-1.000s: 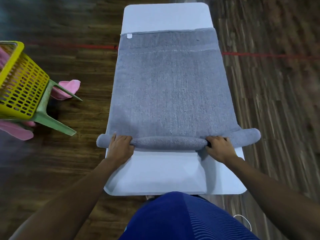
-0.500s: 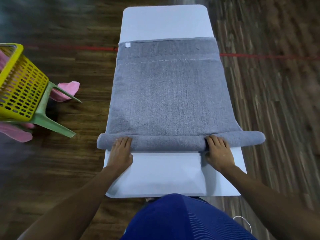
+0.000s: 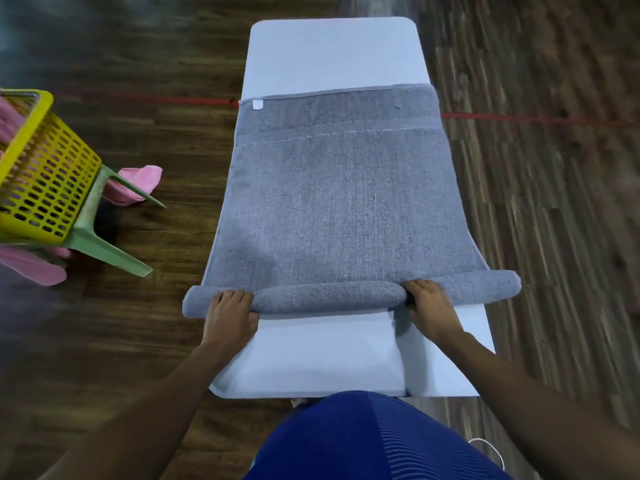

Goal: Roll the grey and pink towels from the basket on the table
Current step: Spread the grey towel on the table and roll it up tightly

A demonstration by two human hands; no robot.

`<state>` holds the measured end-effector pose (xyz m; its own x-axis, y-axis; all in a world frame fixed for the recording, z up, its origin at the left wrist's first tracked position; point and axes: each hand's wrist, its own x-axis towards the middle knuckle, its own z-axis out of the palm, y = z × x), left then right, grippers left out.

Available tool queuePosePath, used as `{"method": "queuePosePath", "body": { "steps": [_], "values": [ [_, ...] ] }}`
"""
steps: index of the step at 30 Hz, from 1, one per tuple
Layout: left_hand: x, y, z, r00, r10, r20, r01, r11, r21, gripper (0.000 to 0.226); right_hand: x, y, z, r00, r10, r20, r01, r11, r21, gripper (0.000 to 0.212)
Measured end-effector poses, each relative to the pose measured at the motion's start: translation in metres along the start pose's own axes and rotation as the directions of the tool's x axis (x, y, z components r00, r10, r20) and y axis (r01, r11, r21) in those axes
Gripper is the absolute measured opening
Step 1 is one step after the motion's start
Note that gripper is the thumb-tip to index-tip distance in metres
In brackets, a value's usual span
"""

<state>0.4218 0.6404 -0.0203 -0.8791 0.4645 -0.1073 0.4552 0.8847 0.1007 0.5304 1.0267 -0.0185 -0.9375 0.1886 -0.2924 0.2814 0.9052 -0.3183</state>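
Fingers (image 3: 232, 298) of left hand (image 3: 230, 315) and right hand (image 3: 431, 311) curl tight on the grey towel (image 3: 339, 209) roll | lower middle, on white surface (image 3: 332, 53) | basket (image 3: 45, 188) at left edge

Grey towel (image 3: 339, 209) roll thicker w/ far edge drawn nearer (more table (image 3: 332, 53) bare).

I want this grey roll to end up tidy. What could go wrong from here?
1. Both ends of the roll overhang the table, outside the left hand and right hand; unsupported, they may sag and wind loosely.
2. The roll's right end looks farther along than its left, so the grey towel could wind skewed.
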Motion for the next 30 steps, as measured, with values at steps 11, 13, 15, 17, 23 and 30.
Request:
{"method": "queuePosePath", "body": {
  "steps": [11, 13, 15, 17, 23, 30],
  "values": [
    [-0.012, 0.009, -0.005, 0.982, -0.150, -0.112, 0.132, 0.979, -0.155, 0.023, -0.018, 0.011, -0.011, 0.994, 0.104, -0.031, -0.107, 0.985, -0.137, 0.030],
    [-0.010, 0.013, -0.003, 0.965, -0.187, -0.183, 0.152, 0.970, -0.190, 0.026, -0.019, 0.012, -0.008, 0.964, 0.034, -0.262, -0.078, 0.984, -0.159, 0.020],
    [-0.012, 0.019, 0.000, 0.980, -0.102, -0.172, 0.072, 0.983, -0.168, 0.033, -0.022, 0.010, -0.006, 0.938, -0.039, -0.344, -0.002, 0.993, -0.118, 0.020],
    [-0.015, 0.023, 0.008, 0.992, -0.005, -0.129, -0.012, 0.992, -0.128, 0.042, -0.026, 0.008, 0.000, 0.959, -0.085, -0.269, 0.056, 0.992, -0.114, 0.030],
    [-0.002, 0.021, 0.013, 0.998, -0.029, 0.053, 0.032, 0.997, -0.069, 0.061, -0.022, 0.014, 0.016, 0.995, -0.047, -0.093, 0.023, 0.970, -0.243, 0.058],
    [0.027, 0.021, -0.020, 0.983, -0.042, 0.180, 0.056, 0.996, -0.073, 0.032, 0.008, -0.003, -0.021, 0.995, 0.073, 0.069, -0.060, 0.982, -0.178, 0.033]
  ]
}}
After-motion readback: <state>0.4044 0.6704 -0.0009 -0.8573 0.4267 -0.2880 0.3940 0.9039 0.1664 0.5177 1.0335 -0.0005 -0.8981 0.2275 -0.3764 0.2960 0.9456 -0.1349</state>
